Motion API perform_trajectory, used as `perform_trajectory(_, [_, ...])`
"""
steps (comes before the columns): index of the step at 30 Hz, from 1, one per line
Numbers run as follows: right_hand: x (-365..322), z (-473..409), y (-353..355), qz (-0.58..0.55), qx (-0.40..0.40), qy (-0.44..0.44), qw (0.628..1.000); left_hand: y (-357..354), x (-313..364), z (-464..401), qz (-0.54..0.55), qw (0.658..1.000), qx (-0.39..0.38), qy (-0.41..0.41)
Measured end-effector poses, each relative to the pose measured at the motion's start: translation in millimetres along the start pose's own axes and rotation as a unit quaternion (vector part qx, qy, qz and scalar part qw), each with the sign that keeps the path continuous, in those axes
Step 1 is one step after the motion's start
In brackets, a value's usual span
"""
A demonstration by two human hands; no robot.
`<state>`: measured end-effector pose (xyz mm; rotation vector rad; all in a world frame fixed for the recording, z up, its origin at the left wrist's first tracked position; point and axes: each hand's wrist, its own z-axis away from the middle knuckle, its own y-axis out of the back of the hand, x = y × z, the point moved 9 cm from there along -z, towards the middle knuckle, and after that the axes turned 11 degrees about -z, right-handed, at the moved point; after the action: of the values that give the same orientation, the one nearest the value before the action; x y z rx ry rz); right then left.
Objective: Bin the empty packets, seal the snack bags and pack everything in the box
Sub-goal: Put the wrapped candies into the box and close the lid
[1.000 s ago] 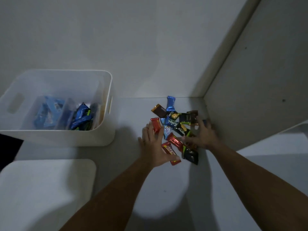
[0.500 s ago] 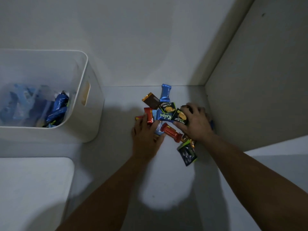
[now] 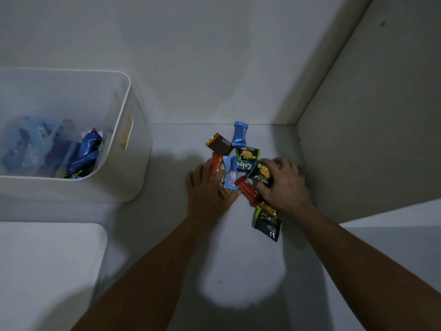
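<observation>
Head view: looked down on a dim white counter [image 3: 238, 271] set in a corner.
Near left: a white lid-like slab [image 3: 47, 271] lay flat at the counter's edge.
Left hand [image 3: 210, 189]: lay palm down on the left side of the snack pile, fingers fairly straight and spread over a red packet [image 3: 216, 164] and a pale blue one [image 3: 230, 179]; whether it gripped anything could not be told.
Right hand [image 3: 281, 185]: fingers curled over the right side of the pile, gripping a dark packet with a yellow picture [image 3: 261, 174].
Loose near packet: a dark green bag [image 3: 267, 224] lay just below the right wrist.
Far packets: a brown one [image 3: 219, 147] and a blue one [image 3: 239, 134] lay near the back wall.
Box [image 3: 133, 149]: white, stood far left, well apart from the pile, with blue packets [image 3: 87, 154] inside.
</observation>
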<state>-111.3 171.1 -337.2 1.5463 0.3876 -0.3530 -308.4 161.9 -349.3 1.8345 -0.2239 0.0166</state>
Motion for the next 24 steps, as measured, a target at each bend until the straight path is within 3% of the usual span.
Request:
perform_trajectory(5, [13.5,23.4,-9.5,-0.012,-0.009,-0.02,1.0,-4.3,7.5,0.4,-0.001,1.0,0.003,-0.022])
perform_trajectory(10, [-0.6,24.7,-8.3,-0.071,0.074,-0.011,0.995,-8.7,13.2,0.3,0.003,0.998,-0.016,-0.055])
perform_trajectory(14, [-7.1,27.1,-3.1,-0.124,0.062,-0.042,0.989,-3.0,13.0,-1.3,0.018,0.997,-0.029,-0.064])
perform_trajectory(17, [-10.9,24.5,15.3,-0.174,0.059,-0.068,0.981,20.5,6.0,-4.6,0.036,0.998,-0.012,-0.048])
perform_trajectory(24, [-83.2,-9.9,91.4,-0.229,0.089,-0.027,0.969,115.6,-18.7,-32.4,0.096,0.993,0.06,-0.035])
